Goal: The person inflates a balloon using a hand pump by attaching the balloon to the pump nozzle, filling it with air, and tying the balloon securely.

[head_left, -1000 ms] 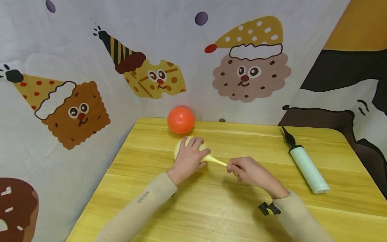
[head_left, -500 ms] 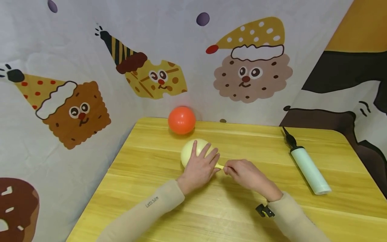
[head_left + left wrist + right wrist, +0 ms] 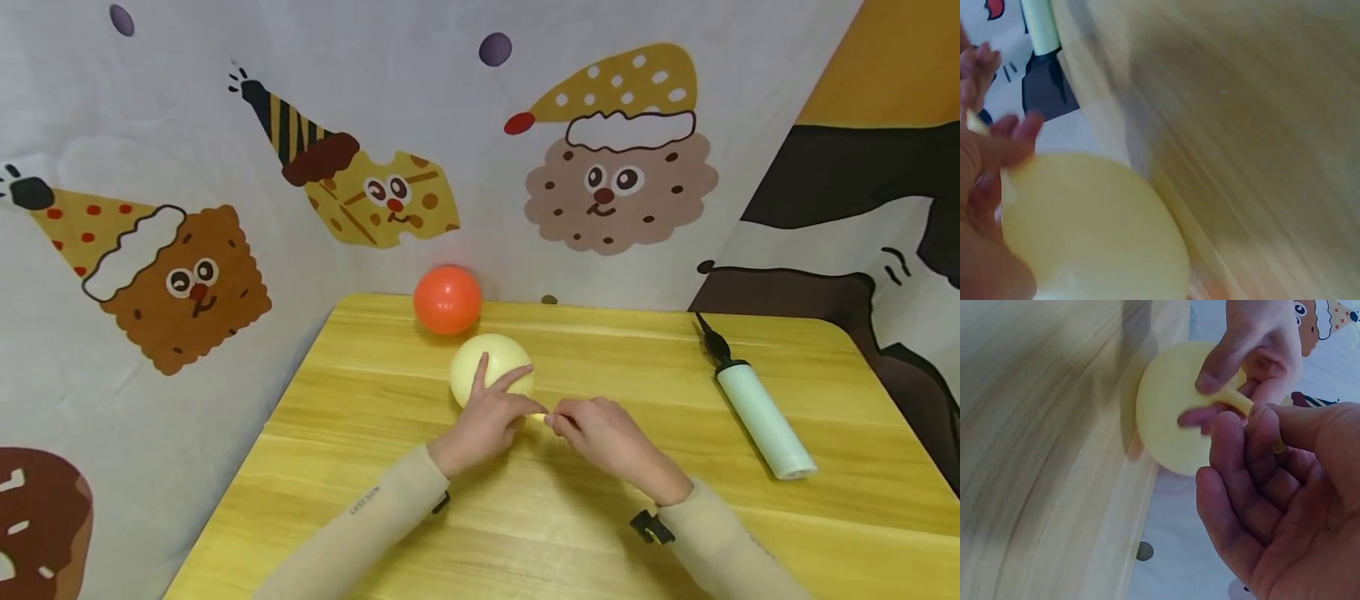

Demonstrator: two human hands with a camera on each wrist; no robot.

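A pale yellow inflated balloon (image 3: 491,367) stands over the table between both hands. My right hand (image 3: 611,442) pinches the end of its neck between thumb and fingers, as the right wrist view shows. Around the base of the neck is my left hand (image 3: 483,425), thumb on one side and some fingers on the other, with two fingers spread over the balloon's round body. In the left wrist view the balloon (image 3: 1097,231) fills the lower part beside the blurred left fingers (image 3: 1007,153). The very tip of the neck is mostly hidden by the right fingers (image 3: 1229,440).
An orange-red balloon (image 3: 447,301) sits at the table's back edge, just behind the yellow one. On the right lies a mint-green hand pump (image 3: 765,421) with a black nozzle. Behind the wooden table (image 3: 360,392) hangs a cloth (image 3: 420,75) printed with cartoon snacks.
My left hand has slid from the balloon's top toward its neck. The right hand has moved slightly left, and the stretched neck is now shorter. The pump and orange-red balloon have stayed put.
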